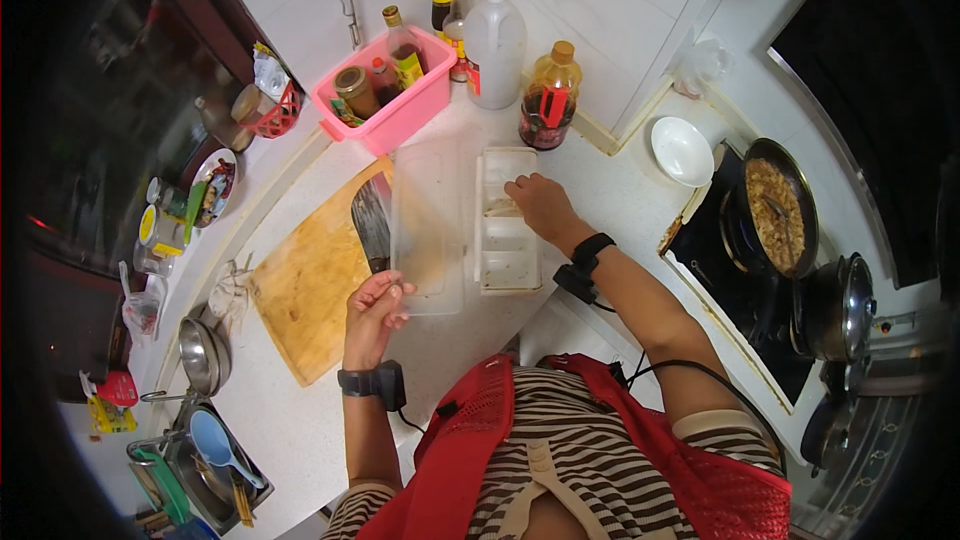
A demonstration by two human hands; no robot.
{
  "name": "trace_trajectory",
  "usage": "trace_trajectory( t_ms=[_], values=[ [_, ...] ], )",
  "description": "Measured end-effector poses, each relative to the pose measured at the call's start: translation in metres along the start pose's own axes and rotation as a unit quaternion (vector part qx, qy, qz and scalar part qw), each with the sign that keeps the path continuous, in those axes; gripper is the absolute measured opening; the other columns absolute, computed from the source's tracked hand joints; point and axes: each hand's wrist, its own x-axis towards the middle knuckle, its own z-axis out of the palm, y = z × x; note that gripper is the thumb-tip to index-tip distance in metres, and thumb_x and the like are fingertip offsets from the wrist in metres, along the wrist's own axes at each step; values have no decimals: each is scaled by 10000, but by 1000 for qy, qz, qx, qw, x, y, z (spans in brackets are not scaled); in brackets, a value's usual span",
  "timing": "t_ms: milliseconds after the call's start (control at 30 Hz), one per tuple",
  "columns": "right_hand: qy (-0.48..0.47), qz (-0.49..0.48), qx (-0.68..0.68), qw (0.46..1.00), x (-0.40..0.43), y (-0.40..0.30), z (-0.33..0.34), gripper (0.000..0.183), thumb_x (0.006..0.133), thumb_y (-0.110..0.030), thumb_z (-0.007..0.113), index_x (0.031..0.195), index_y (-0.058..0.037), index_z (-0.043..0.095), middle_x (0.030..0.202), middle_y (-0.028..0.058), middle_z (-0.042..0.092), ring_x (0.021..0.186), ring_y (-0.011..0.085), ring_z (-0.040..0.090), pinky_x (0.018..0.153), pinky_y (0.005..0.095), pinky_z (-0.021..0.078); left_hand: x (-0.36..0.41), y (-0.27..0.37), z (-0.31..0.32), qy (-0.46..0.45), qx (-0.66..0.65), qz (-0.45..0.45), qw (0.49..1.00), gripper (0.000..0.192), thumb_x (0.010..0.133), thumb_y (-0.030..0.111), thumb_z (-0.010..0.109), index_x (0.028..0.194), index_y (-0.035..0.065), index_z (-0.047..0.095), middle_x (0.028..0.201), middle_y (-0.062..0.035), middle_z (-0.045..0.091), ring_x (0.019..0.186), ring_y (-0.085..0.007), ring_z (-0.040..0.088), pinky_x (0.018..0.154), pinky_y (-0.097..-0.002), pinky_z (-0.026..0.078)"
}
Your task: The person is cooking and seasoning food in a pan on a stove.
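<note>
My left hand [377, 316] pinches the near left corner of a clear plastic lid [429, 232], which overlaps a wooden cutting board [307, 277] and part of a cleaver [370, 219] lying there. To the right, my right hand [541, 206] reaches into a white compartmented seasoning box [510, 266], its fingers bent down at the second compartment from the back. Whether those fingers hold anything cannot be made out. Traces of seasoning cling inside the box.
A pink plastic basket [409, 112] with bottles and a jar stands behind the board. Near the wall are a white plastic jug [495, 52] and a dark sauce bottle [550, 101]. At right, a white bowl [682, 151] sits beside a stove with a frying pan of food [772, 217].
</note>
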Motion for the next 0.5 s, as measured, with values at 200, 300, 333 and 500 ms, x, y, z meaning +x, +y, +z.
trace_trajectory(
  t_ms=[200, 300, 333, 500],
  values=[
    [13, 47, -30, 998, -9, 15, -7, 123, 775, -47, 566, 897, -69, 563, 848, 86, 632, 813, 278, 626, 667, 384, 529, 5, -4, 4, -1, -22, -6, 1000, 202, 903, 130, 621, 1088, 50, 612, 902, -42, 666, 550, -42, 528, 490, -191, 447],
    [16, 100, 9, 995, -11, 15, 6, 106, 795, -66, 567, 898, -50, 551, 811, 116, 641, 762, 320, 640, 636, 420, 528, 8, -4, 7, -5, -24, -6, 1000, 208, 904, 129, 620, 1095, 50, 608, 902, -42, 666, 554, -42, 528, 490, -192, 443],
    [23, 130, 49, 990, -9, 14, 10, 104, 812, -77, 563, 904, -34, 543, 783, 140, 644, 727, 352, 643, 620, 442, 525, 8, -4, 8, -6, -23, -6, 1000, 211, 904, 129, 619, 1098, 47, 605, 902, -43, 666, 557, -41, 530, 490, -192, 445],
    [102, 187, 204, 956, 4, 5, 30, 104, 842, -100, 565, 850, 1, 541, 699, 207, 618, 671, 414, 616, 610, 464, 501, 7, 0, 10, -2, -19, 0, 1000, 217, 904, 129, 619, 1102, 42, 602, 902, -43, 666, 562, -42, 532, 488, -192, 445]
  ],
)
